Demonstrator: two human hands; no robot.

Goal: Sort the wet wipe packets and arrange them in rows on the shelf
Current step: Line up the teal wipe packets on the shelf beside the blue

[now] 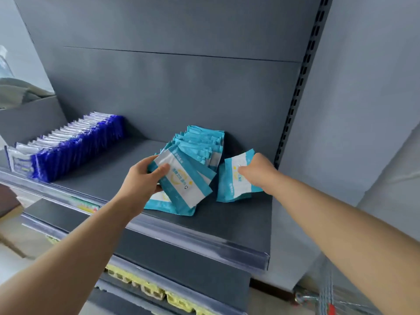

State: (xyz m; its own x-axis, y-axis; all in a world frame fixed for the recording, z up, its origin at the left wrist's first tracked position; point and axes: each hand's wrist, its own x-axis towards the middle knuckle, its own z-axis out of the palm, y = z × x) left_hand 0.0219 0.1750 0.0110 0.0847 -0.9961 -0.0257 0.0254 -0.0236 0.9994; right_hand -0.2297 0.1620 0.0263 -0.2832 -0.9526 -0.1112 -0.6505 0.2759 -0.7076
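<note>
We're mid-sort on the teal stock. At the left of the frame the blue row (75, 144) stands done, packets on edge, running from the front lip of the shelf (109, 171) back toward the rear panel. In the centre, a teal row (202, 142) is partly built against the back wall, and it leans and fans instead of standing square.

The left hand (145, 178) grips the fanned packets (184, 180), thumb curled over the top face and fingers tucked beneath. More loose teal ones lie flat under them on the shelf. The long axis of the held packets runs diagonally, from upper left to lower right of the frame, printed face up toward the camera.

Just to their right, the right hand (259, 171) pinches a single teal packet (236, 180) by its upper right edge. It stands nearly upright, long axis tilted from lower left to upper right, face to the camera, lower edge down at the shelf.

My read is that the loose teal ones are being gathered to join the row. The next move calls for turning both lots on edge, matching their faces to the row, squaring them up and sliding them in at its front without toppling the leaners.
</note>
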